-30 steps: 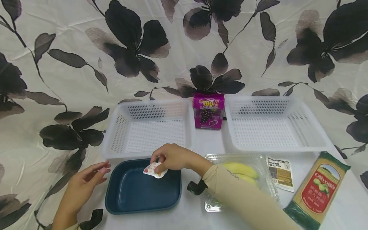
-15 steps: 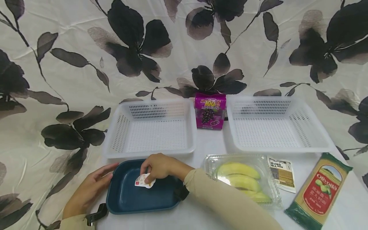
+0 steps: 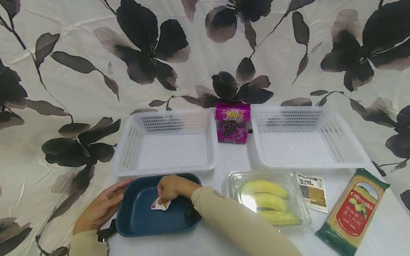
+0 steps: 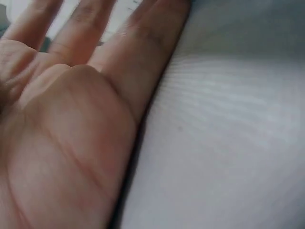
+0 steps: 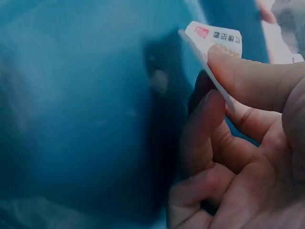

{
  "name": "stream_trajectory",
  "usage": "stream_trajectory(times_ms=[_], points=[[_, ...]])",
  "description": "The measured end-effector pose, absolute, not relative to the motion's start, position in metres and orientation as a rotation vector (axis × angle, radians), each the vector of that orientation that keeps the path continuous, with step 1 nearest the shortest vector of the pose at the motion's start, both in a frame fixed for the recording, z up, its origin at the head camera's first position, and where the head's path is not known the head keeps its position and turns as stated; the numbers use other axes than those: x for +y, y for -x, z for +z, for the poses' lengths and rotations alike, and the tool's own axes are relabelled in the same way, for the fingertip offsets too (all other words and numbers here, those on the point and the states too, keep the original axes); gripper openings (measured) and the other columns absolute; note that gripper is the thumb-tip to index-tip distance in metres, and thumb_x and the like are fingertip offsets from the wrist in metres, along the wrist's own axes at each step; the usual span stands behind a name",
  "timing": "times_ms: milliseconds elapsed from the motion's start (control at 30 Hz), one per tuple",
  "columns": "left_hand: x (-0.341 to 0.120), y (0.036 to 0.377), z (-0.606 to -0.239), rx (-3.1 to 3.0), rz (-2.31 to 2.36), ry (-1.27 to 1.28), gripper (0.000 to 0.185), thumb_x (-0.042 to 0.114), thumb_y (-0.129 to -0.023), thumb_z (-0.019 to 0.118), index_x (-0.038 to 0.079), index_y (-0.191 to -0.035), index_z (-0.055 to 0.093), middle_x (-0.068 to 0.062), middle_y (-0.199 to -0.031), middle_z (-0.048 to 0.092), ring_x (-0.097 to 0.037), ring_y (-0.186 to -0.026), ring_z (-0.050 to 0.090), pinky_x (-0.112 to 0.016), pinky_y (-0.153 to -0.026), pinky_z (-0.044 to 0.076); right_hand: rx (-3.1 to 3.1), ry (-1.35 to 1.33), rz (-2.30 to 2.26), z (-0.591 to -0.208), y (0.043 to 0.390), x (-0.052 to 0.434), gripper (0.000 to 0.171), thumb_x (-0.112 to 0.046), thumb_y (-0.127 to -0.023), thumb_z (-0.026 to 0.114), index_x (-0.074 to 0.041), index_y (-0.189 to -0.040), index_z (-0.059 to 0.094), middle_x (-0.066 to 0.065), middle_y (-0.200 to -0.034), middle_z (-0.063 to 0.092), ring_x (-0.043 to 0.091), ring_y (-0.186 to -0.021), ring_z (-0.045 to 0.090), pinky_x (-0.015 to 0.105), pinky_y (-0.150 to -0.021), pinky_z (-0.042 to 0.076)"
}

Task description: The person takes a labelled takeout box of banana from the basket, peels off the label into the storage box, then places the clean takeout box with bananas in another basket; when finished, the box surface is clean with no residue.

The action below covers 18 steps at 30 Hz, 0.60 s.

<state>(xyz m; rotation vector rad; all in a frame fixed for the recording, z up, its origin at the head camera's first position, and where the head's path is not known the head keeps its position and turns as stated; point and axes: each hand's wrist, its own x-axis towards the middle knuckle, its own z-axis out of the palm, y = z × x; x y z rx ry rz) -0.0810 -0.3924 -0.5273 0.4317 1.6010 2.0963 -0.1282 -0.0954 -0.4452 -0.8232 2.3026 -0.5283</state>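
In the head view my right hand reaches inside a dark blue rectangular tray. Between thumb and fingers it pinches a small white packet, thin at the edge. The right wrist view shows red and black print on the packet, held off the tray's blue floor. My left hand lies along the tray's left side, its fingers fairly straight at the rim. From the left wrist, that hand's palm faces the camera, and nothing is seen in its grip.
Two white perforated baskets stand behind, with a purple candy pack between them. On the right lie a clear box of bananas, a flat printed sachet and a bag of pasta.
My right hand has moved left and down into the tray with the packet, its fingers lower now. My left hand has come in against the tray's left side.
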Motion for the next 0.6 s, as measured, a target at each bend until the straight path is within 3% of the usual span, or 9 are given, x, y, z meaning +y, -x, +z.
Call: stream_trajectory(times_ms=[333, 600], points=[[-0.394, 0.082, -0.531, 1.507, 2.125, -0.487, 0.053, -0.012, -0.104, 0.038, 0.013, -0.15, 0.049, 0.006, -0.152, 0.054, -0.005, -0.139, 0.052, -0.022, -0.11, 0.047, 2.365, 0.79, -0.395, -0.457, 0.126, -0.101, 0.029, -0.038, -0.089, 0.079, -0.022, -0.07, 0.064, -0.013, -0.067, 0.057, 0.004, -0.065, 0.052, 0.019, -0.057, 0.042], [-0.395, 0.083, -0.532, 1.548, 2.099, -0.478, 0.053, -0.01, -0.105, 0.04, 0.016, -0.15, 0.05, 0.007, -0.151, 0.055, -0.007, -0.137, 0.054, -0.023, -0.11, 0.048, 2.455, 0.529, -0.317, -0.456, 0.115, -0.111, 0.033, -0.038, -0.084, 0.084, -0.021, -0.066, 0.064, -0.008, -0.067, 0.06, 0.01, -0.063, 0.054, 0.03, -0.056, 0.047]])
